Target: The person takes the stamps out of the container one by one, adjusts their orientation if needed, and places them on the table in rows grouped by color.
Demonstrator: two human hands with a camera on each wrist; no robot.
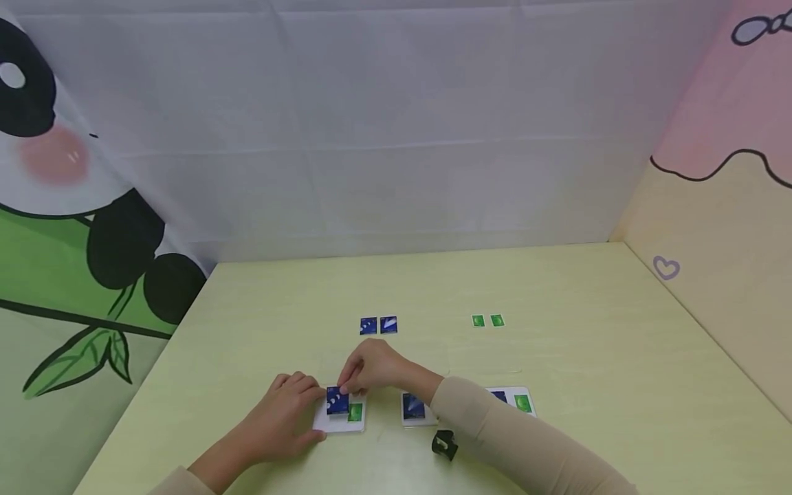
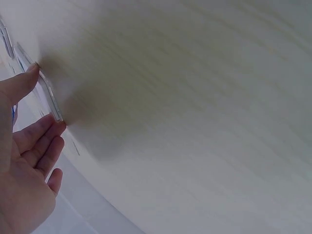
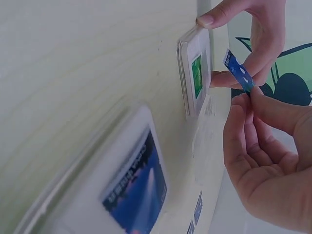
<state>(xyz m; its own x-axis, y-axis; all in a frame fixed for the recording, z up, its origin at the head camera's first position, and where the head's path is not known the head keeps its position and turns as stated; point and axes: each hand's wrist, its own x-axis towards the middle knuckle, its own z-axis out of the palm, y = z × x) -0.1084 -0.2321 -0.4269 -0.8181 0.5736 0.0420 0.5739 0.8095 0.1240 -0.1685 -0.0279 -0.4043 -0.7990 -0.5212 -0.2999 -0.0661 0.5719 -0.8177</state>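
My right hand (image 1: 374, 364) pinches a small blue stamp with white moon shapes (image 1: 337, 400) between thumb and fingertips. The stamp is tilted above a clear-edged white square plate (image 3: 187, 78), as the right wrist view shows. On that plate lies a green stamp (image 3: 197, 78). My left hand (image 1: 281, 419) grips the plate's left side, thumb (image 2: 29, 73) at the near edge and fingertips at the far corner. To the right, a second white plate (image 1: 421, 422) carries a blue stamp with a white streak (image 1: 413, 405), partly covered by the right forearm in the head view.
A third white plate (image 1: 512, 393) with a blue and a green stamp (image 1: 522, 403) is partly behind the right sleeve. Farther back lie two blue stamps (image 1: 388, 324) and two green stamps (image 1: 498, 320). A small black object (image 1: 444, 444) shows beside the sleeve. White cloth (image 1: 396, 172) backs the table.
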